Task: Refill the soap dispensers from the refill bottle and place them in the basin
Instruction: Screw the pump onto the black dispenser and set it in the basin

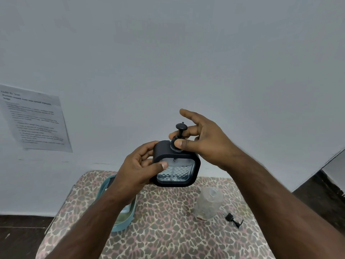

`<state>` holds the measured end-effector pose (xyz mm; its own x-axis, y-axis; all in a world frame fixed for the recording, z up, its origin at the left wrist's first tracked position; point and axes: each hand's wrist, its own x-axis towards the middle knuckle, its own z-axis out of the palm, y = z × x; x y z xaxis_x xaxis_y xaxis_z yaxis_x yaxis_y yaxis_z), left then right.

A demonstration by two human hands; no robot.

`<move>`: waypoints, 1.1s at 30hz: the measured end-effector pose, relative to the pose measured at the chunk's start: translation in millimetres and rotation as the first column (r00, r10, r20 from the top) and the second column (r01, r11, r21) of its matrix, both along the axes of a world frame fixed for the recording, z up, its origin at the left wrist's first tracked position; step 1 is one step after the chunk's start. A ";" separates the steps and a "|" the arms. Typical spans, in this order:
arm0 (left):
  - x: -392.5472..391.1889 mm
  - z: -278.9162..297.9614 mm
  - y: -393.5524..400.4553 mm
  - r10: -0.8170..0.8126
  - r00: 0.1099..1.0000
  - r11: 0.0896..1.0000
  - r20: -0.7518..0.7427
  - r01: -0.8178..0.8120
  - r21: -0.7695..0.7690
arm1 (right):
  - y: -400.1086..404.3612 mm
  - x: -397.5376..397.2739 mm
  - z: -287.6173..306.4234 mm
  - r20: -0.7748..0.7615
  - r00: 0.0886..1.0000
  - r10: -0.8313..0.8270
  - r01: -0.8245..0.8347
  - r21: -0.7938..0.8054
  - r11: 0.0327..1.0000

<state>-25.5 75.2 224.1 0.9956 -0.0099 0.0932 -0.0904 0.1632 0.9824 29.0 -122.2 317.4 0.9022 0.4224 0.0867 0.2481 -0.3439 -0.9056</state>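
Square black soap dispenser with clear faceted window (176, 163) held above leopard-print desk (168, 230): left hand (139, 165) gripping body, right hand (197, 139) pinching black pump collar (175, 144). Teal plastic basin (128, 217) below-left of dispenser.

Only text in view: printed sheet (35, 119) taped to the wall, far left. Bold heading lines at its top, then a block of smaller indented lines below. All of it too blurred to read, no word or number legible. No readable labels, brands or signs elsewhere in the scene
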 end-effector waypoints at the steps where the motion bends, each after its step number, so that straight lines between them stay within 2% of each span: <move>1: 0.4 -0.4 -0.5 0.006 1.000 1.000 -0.001 -0.006 -0.003 | 2.8 -1.1 -0.5 0.016 0.999 -0.033 0.033 0.011 0.999; 5: 0.9 -0.2 -1.4 0.017 1.000 1.000 -0.003 -0.017 -0.018 | 9.1 -0.4 -8.3 0.091 0.987 -0.132 0.132 0.003 0.991; 11: 0.7 1.6 0.3 -0.004 1.000 1.000 -0.004 0.004 -0.027 | -2.0 1.7 1.0 -0.024 0.999 0.048 -0.047 0.026 0.999; 17: 2.2 0.4 -2.9 0.033 0.999 0.999 0.002 -0.033 -0.032 | 6.9 0.0 -7.0 0.052 0.987 -0.150 0.148 0.044 0.988; 19: 2.0 1.3 -2.6 0.024 1.000 0.999 0.004 -0.024 -0.041 | 6.0 -0.5 -7.7 0.085 0.983 -0.164 0.160 0.045 0.986; 23: 2.7 2.8 -0.2 -0.026 1.000 0.999 0.005 0.026 -0.028 | -3.6 1.4 -2.2 -0.003 1.000 0.024 -0.024 0.053 0.998; 25: 3.4 2.2 -0.6 -0.035 0.999 0.999 0.007 0.035 -0.029 | -5.0 2.2 -1.3 -0.023 0.998 0.053 -0.052 0.052 0.997; 29: 4.3 1.2 -3.9 -0.018 1.000 0.998 0.014 0.018 -0.057 | 3.1 -1.2 -5.7 -0.010 0.999 -0.032 0.032 0.095 0.995; 33: 5.7 -1.1 -5.3 0.018 0.999 0.999 0.030 -0.017 -0.050 | 10.6 -2.6 -15.3 0.073 0.990 -0.122 0.113 0.110 0.987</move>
